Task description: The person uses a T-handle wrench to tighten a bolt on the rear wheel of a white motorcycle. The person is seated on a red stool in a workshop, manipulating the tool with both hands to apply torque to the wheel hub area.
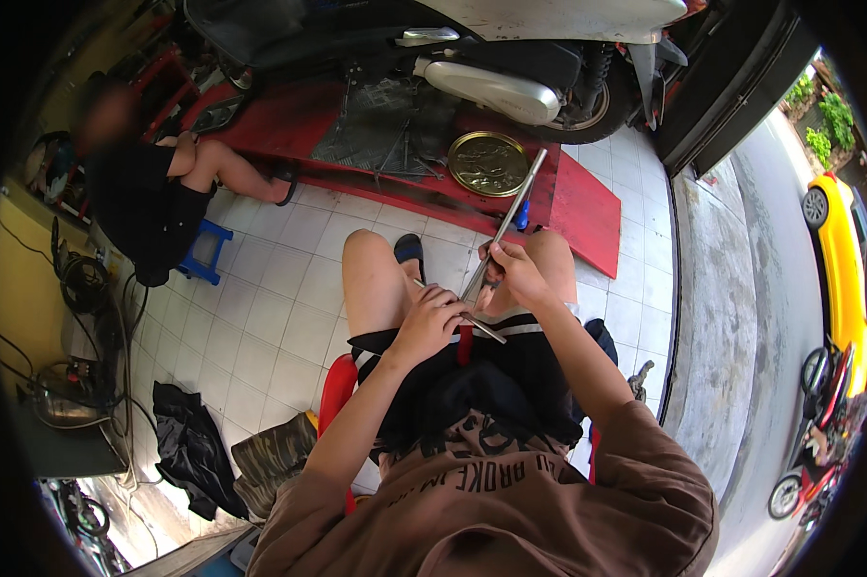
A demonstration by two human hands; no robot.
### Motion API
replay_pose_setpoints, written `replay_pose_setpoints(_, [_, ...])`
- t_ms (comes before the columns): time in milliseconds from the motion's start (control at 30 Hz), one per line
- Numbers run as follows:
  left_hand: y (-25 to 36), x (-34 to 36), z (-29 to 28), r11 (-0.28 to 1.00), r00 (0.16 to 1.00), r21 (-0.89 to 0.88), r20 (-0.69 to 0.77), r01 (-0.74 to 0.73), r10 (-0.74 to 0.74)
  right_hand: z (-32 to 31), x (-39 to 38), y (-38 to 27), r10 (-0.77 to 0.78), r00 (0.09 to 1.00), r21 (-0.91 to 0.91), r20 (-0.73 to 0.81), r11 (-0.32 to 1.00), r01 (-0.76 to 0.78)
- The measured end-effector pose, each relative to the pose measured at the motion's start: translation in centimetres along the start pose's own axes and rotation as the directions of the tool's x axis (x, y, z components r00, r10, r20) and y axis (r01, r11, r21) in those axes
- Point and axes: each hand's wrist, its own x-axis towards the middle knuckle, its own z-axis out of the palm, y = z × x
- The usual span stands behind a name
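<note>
Over the seated person's lap, a bare metal long rod (515, 205) and a thinner short bar (484, 329) are held crosswise. Principal risk, in this inspector's judgement: should either hand slacken, the short bar could slide out endways and drop past the knees to the tiled floor (289, 337). A second hazard is the rod's far end, which in this view points just beside the round tray (488, 163) near the red platform's (587, 216) right end; a careless swing could knock the tray, though the height between them cannot be judged. Fingers could also be pinched where the two pieces cross.

Position: the right grip (518, 273) is closed around the long rod below its middle, most of the length extending beyond the fist. The left grip (435, 315) is closed on the short bar, both ends protruding. Whether the pieces are joined is hidden by the fingers.
</note>
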Motion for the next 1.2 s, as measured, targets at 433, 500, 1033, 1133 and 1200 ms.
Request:
replay_pose_setpoints(433, [1.0,-0.2,1.9,0.995,0.995,-0.021,0.039,-0.093,0.093,-3.8,-1.5,1.4,0.234,0.968,0.131,-0.09,0.966,-0.222])
replay_pose_setpoints(500, [0.9,-0.9,2.2,0.997,0.994,-0.024,0.084,-0.074,0.076,-3.8,-1.4,1.9,0.261,0.964,0.128,-0.052,0.959,-0.253])
replay_pose_setpoints(1033, [0.1,-1.3,2.6,0.995,0.978,-0.011,0.185,-0.101,0.101,-5.1,-0.2,3.6,0.323,0.944,0.154,-0.073,0.938,-0.309])
replay_pose_setpoints(1133, [0.2,-1.1,2.5,0.997,0.981,-0.027,0.173,-0.078,0.082,-5.5,-0.1,3.6,0.322,0.944,0.156,-0.075,0.939,-0.308])
replay_pose_setpoints(1200, [0.2,-1.2,2.4,0.996,0.987,-0.026,0.134,-0.091,0.093,-5.4,0.0,3.8,0.325,0.942,0.17,-0.089,0.937,-0.307])
